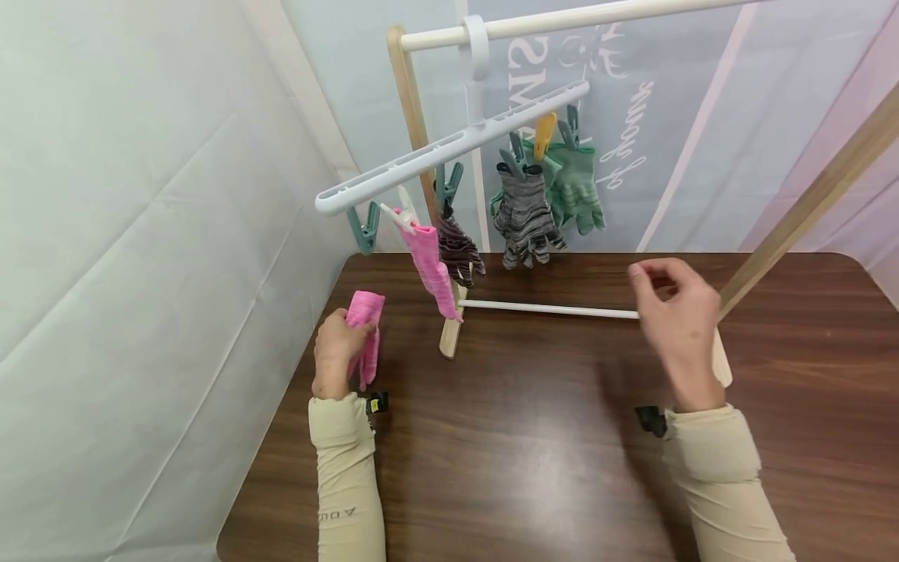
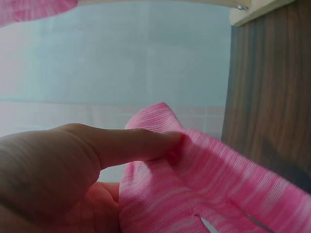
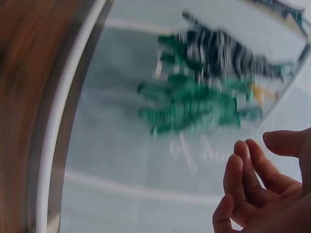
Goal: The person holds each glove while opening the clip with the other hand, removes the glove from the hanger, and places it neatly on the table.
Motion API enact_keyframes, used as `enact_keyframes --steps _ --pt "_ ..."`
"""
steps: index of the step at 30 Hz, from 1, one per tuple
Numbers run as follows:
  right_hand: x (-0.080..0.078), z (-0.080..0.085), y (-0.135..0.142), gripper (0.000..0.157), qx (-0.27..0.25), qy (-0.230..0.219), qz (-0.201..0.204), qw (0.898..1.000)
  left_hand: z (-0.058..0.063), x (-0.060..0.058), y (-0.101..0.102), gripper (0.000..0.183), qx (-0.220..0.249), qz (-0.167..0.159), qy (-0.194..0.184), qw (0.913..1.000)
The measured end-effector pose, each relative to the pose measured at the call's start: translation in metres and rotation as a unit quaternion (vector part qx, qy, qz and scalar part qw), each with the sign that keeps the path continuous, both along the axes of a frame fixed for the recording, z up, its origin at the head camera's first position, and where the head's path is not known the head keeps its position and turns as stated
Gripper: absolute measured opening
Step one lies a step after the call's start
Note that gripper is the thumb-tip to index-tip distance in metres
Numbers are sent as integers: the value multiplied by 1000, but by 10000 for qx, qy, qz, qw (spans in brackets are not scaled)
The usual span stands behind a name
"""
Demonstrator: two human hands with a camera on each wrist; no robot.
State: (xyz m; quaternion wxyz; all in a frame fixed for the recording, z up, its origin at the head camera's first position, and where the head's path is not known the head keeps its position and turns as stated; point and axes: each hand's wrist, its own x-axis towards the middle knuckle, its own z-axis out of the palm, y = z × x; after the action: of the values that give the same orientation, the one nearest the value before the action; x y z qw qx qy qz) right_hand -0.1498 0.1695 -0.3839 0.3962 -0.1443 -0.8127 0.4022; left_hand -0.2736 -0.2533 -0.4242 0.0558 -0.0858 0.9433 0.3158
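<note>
At the table's left side my left hand (image 1: 337, 347) grips a pink knit glove (image 1: 366, 307), whose fingers hang down. In the left wrist view the thumb presses on the glove's (image 2: 214, 165) pink fabric. Just up and to the right, another pink glove (image 1: 430, 261) hangs from a white clip (image 1: 403, 217) on a pale clip hanger (image 1: 410, 166). A green clip (image 1: 364, 229) with nothing in it hangs at the hanger's near end. My right hand (image 1: 677, 316) is raised on the right, fingers loosely bent and nothing in them; the right wrist view shows its thumb and fingertips apart.
A dark striped glove (image 1: 458, 248), a grey striped glove (image 1: 525, 211) and green gloves (image 1: 577, 187) hang further along. The hanger hooks over the white top rail (image 1: 604, 14) of a wooden-legged rack. A low white crossbar (image 1: 548, 308) runs above the brown table (image 1: 506, 437).
</note>
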Motion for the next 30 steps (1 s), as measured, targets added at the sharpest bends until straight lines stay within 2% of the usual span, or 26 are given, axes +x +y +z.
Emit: enact_keyframes --steps 5,9,14,16,19,21,24,27,30 --pt "10 5 32 28 -243 -88 -739 9969 -9 -7 -6 53 38 -82 -38 10000" --pt "18 10 49 29 -678 -7 -1217 9902 -12 -14 -8 55 -6 -240 -3 9997" --pt "31 15 55 10 -1048 318 -1652 9802 -14 -20 -8 58 -33 -390 -45 9992" --pt "32 14 60 19 -1071 388 -1772 9775 -15 -21 -8 59 -13 -356 -96 9993" --pt "30 7 74 25 -1105 294 -1859 9759 -17 -19 -7 59 6 -251 -142 9996" --pt "28 1 84 21 -1160 -13 -1886 9752 -19 -17 -7 58 33 -184 -156 9997" --pt "24 -4 101 23 -1485 -600 -1643 9733 -24 -14 -8 58 118 -80 -166 9998" --pt "20 -8 114 40 -1738 -1217 -1295 9686 -27 -10 -9 59 239 123 -187 9995" --pt "15 -12 123 57 -1711 -1552 -1115 9665 -28 -5 -8 61 248 284 -97 9992"
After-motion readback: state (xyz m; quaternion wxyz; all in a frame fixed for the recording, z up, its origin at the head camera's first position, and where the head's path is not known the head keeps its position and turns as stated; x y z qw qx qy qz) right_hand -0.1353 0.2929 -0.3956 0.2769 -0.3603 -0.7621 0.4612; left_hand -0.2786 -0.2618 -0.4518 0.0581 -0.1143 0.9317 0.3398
